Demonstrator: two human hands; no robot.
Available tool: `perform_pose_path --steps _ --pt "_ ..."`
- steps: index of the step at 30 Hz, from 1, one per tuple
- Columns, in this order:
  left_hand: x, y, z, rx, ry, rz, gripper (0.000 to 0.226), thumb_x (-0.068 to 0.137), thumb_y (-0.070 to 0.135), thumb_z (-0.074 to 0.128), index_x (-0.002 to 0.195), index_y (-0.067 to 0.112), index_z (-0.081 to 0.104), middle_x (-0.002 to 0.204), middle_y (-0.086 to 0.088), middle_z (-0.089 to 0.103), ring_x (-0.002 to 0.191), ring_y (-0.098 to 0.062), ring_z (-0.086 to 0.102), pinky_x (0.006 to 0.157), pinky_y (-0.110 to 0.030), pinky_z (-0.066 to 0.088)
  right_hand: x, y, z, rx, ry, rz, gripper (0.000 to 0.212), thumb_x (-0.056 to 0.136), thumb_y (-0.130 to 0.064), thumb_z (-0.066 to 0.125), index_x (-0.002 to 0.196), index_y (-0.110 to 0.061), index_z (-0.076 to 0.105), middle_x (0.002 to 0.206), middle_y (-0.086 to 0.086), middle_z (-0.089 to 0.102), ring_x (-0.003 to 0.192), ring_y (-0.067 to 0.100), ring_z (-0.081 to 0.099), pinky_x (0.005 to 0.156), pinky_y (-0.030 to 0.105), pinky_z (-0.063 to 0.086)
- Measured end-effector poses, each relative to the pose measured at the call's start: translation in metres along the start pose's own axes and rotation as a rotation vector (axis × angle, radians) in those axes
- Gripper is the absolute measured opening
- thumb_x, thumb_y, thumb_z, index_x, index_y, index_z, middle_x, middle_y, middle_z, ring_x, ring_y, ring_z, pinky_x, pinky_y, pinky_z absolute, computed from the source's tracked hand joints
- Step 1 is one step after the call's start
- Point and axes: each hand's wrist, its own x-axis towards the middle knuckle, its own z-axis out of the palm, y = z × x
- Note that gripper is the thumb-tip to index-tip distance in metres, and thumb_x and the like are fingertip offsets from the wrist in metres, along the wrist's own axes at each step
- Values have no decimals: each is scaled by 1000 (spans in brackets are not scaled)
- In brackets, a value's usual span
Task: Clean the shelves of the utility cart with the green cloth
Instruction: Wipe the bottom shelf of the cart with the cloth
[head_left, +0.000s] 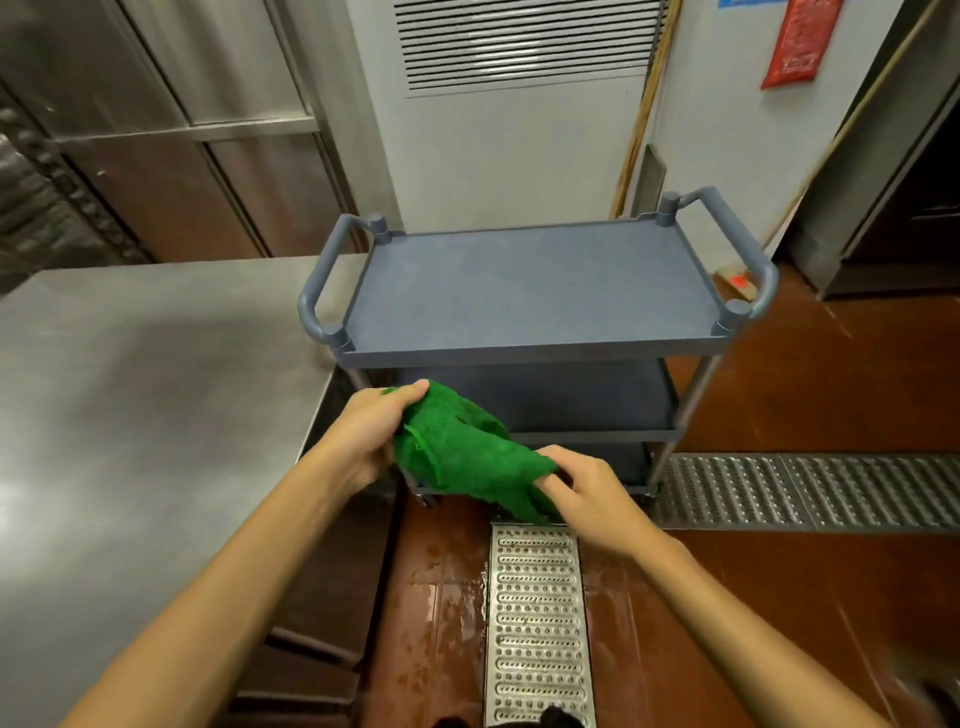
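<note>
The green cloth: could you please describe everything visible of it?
The green cloth looks like coarse, nubbly fabric with a stitched hem. It is crumpled and held in the air between both hands: the left hand grips its upper end, the right hand pinches its lower end. It hangs in front of the lower shelves of the blue-grey plastic utility cart.
</note>
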Motion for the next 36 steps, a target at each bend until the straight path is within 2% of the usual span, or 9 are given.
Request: perform_pose_path --steps 5,8,11,17,20,24,29,33,36 --pt "25 -4 -10 224 -69 3 41 87 46 70 98 7 77 94 -13 78 86 -25 76 75 -34 61 43 12 -30 69 176 105 16 99 -24 51 89 -25 63 81 0 68 77 18 64 73 45 50" --pt "49 -15 -18 429 -138 116 53 80 61 69 99 13 78 93 -7 78 90 -22 75 83 -37 60 71 10 -35 115 221 128 18 100 -25 50 89 -23 64 81 0 68 74 14 61 72 40 49" --pt "78 -25 -26 746 -229 269 91 52 89 66 119 27 68 110 10 72 103 -4 66 94 -29 52 96 5 -27 114 191 135 21 99 -28 50 86 -19 65 79 2 68 71 9 58 69 35 48" --pt "131 -16 -23 947 -532 402 118 46 70 88 148 47 32 150 21 39 137 3 36 113 -26 34 152 -2 9 -135 -74 116 20 92 -34 58 74 -24 57 71 -5 61 65 6 56 63 27 45" --pt "160 -16 -8 957 -671 493 100 59 60 87 144 37 40 138 19 54 126 3 51 105 -21 43 178 -1 26 -173 -169 179 12 90 -40 58 83 -31 62 81 -8 65 73 5 62 65 28 51" --pt "216 -26 -8 1136 -548 580 29 83 46 68 102 32 53 92 5 70 85 -15 66 77 -42 55 212 10 25 -303 -173 275 26 81 -55 63 76 -30 59 74 -7 64 68 10 61 61 33 52" --pt "265 -30 -16 1166 -641 551 24 93 49 57 104 27 53 101 3 71 93 -17 66 80 -40 53 243 55 25 -768 -535 382 61 60 -68 77 101 -27 58 102 -4 64 95 20 61 77 34 51" --pt "291 -52 -11 1243 -648 518 26 98 48 50 110 25 51 113 -1 69 105 -25 63 87 -42 50 259 97 43 -924 -583 370 30 74 -34 68 101 -24 64 106 2 70 105 28 64 81 37 52" --pt "311 -69 -18 1197 -591 426 22 98 47 50 108 27 49 108 -3 70 103 -25 64 84 -41 50 269 128 48 -839 -566 381 24 73 -33 62 96 -25 65 98 2 71 99 27 65 81 34 49"
